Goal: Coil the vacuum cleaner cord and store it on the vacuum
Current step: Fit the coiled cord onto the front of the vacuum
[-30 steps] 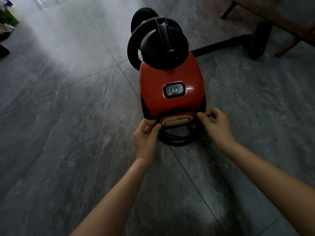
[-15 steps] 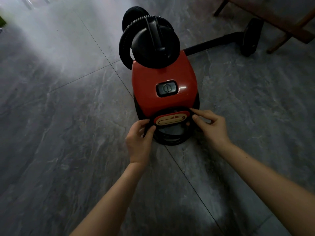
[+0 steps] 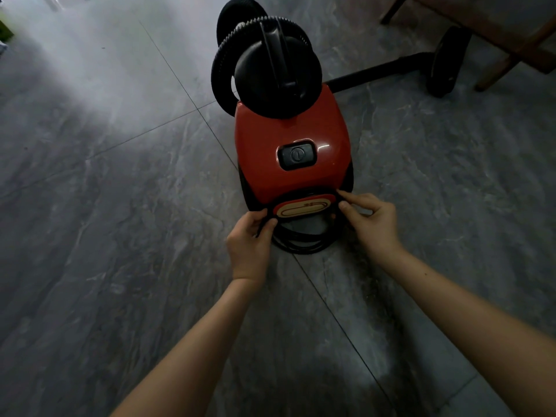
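A red vacuum cleaner (image 3: 288,130) with a black top stands on the grey floor. A black cord (image 3: 301,239) is looped in several turns around the red oval cord holder (image 3: 304,207) at its near end. My left hand (image 3: 251,239) pinches the cord at the holder's left side. My right hand (image 3: 371,221) has its fingers curled on the cord at the holder's right side. The lower loops hang down to the floor between my hands.
A black ribbed hose (image 3: 222,55) curls around the vacuum's top. A black tube (image 3: 379,69) leads right to a floor nozzle (image 3: 446,61). Wooden furniture legs (image 3: 505,64) stand at the upper right. Grey floor tiles (image 3: 120,206) stretch to the left.
Both hands stay at the sides of the cord holder. The right fingers have closed a little more on the cord. The view has shifted slightly.
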The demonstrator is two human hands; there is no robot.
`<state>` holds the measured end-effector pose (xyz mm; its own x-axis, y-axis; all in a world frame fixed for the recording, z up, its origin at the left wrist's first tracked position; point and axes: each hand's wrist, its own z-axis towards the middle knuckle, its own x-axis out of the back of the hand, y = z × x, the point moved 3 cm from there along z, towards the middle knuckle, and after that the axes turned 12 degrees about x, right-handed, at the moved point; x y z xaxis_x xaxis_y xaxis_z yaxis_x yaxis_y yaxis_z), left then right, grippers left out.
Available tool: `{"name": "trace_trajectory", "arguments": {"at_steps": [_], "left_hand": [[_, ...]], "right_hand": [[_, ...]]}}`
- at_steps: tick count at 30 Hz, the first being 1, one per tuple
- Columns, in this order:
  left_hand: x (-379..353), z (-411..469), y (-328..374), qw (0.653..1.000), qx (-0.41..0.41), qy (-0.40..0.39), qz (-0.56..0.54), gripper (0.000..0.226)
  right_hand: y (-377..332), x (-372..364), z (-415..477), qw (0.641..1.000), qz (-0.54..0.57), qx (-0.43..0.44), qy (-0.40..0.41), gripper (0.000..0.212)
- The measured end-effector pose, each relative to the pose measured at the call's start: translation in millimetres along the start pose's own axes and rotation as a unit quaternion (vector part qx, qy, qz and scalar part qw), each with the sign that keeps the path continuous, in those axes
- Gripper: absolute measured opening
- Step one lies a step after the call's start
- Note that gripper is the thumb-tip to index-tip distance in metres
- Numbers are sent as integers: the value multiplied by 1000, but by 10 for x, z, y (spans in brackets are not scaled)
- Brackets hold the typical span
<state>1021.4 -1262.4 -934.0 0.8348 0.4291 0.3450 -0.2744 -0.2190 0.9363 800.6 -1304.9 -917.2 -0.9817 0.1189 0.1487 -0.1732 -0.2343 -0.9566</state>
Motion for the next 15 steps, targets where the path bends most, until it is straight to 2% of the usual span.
{"name": "trace_trajectory", "arguments": {"at_steps": [8, 12, 15], "left_hand": [[10, 5, 51, 999, 34, -19, -18, 19], [30, -3, 84, 999, 34, -30, -13, 20], [17, -24, 107, 999, 28, -20, -2, 20]], "right_hand": [[8, 13, 32, 999, -3, -26, 19, 26], [47, 74, 86, 998, 0, -68, 11, 19], [25, 109, 92, 998, -5, -63, -2, 19]]}}
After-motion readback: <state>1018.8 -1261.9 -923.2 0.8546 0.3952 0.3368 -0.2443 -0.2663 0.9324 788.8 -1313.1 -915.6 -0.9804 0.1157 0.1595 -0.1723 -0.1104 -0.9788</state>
